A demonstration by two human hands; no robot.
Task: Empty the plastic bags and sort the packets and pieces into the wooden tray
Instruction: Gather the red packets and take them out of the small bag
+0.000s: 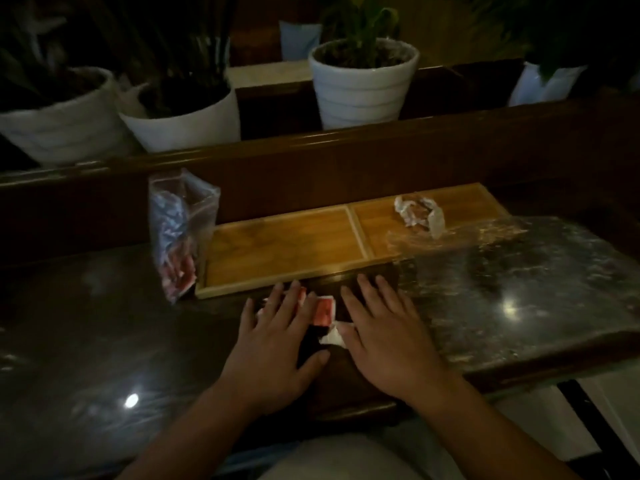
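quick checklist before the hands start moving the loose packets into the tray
1. Left compartment of the wooden tray free to take packets: ok.
2. Right compartment: not ok, crumpled pieces lie in it and clear plastic drapes over its near corner.
3. Loose red and white packets within reach, between the hands: ok.
4. Left hand and right hand flat on the table, gripping nothing: ok.
5. Plastic bag left of the tray emptied: not ok, packets show inside.
6. Packets hidden under the palms: cannot tell.
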